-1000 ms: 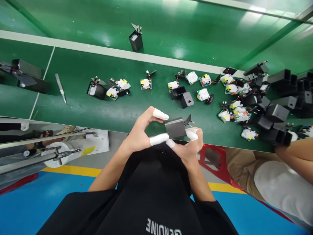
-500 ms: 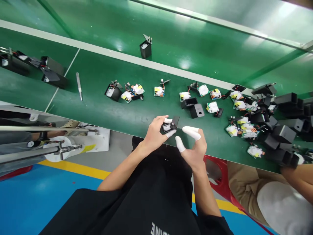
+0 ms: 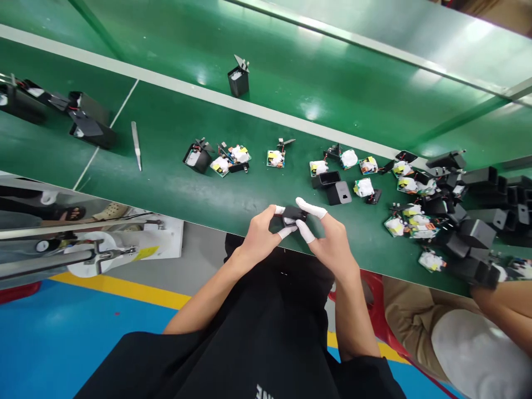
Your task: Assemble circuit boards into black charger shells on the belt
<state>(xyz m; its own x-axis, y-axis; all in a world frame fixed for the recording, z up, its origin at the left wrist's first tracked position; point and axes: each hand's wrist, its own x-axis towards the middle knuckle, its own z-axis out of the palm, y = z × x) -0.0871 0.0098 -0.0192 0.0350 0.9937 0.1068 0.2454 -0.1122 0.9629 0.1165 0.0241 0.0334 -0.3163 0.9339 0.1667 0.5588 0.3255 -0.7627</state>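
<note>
Near the bench's front edge, my left hand (image 3: 262, 231) grips a black charger housing (image 3: 294, 215) with white-wrapped parts showing inside. White finger cots cover its thumb and forefinger. My right hand (image 3: 332, 238), also in white finger cots, has thumb and fingers closed about the housing's right side, where the dark end cover sits. How far the cover is seated cannot be made out. Beyond the hands, to the right, lie two empty black housings (image 3: 338, 192). Small circuit boards (image 3: 276, 158) with white wrapping and yellow tape lie further back.
Tweezers (image 3: 136, 146) lie on the green bench (image 3: 166, 188) at left, near filled black housings (image 3: 93, 130). One filled housing (image 3: 238, 81) stands beyond the pale strip. Boards and housings (image 3: 474, 235) crowd the right end, beside another person's arm (image 3: 505, 305). A white machine (image 3: 162, 238) stands lower left.
My right hand has moved left and closed on the housing's cover end. The cover, tilted up before, now lies lower against the housing in my left hand.
</note>
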